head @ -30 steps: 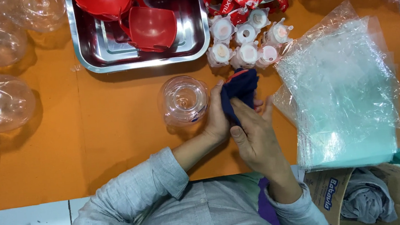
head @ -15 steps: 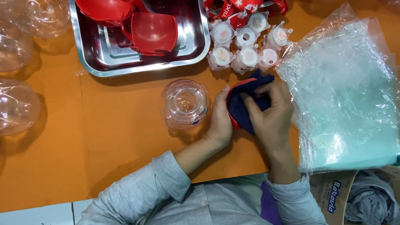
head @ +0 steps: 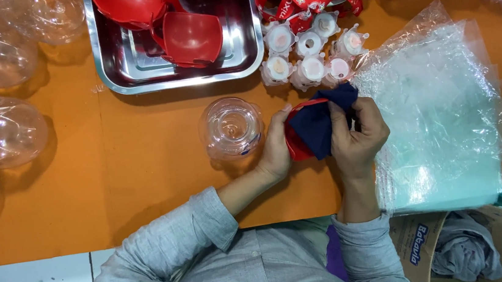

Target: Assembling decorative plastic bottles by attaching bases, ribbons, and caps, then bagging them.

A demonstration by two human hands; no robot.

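My left hand (head: 276,148) grips the rim of a red plastic bowl (head: 295,149) held on its side over the orange table. My right hand (head: 356,137) presses a dark blue cloth (head: 317,125) into that bowl. A clear plastic dome-shaped bottle (head: 231,127) stands just left of my left hand, apart from it. Much of the bowl is hidden by the cloth and my fingers.
A steel tray (head: 133,66) with red bowls (head: 192,36) sits at the back. Several small white-capped bottles (head: 310,49) cluster behind my hands. Clear plastic bags (head: 438,110) lie at the right, clear bottles (head: 4,131) at the left, a cardboard box (head: 421,253) below the table edge.
My right hand has turned and moved the blue cloth over the bowl; the red rim of the bowl now shows under the cloth. The camera view shifted slightly.
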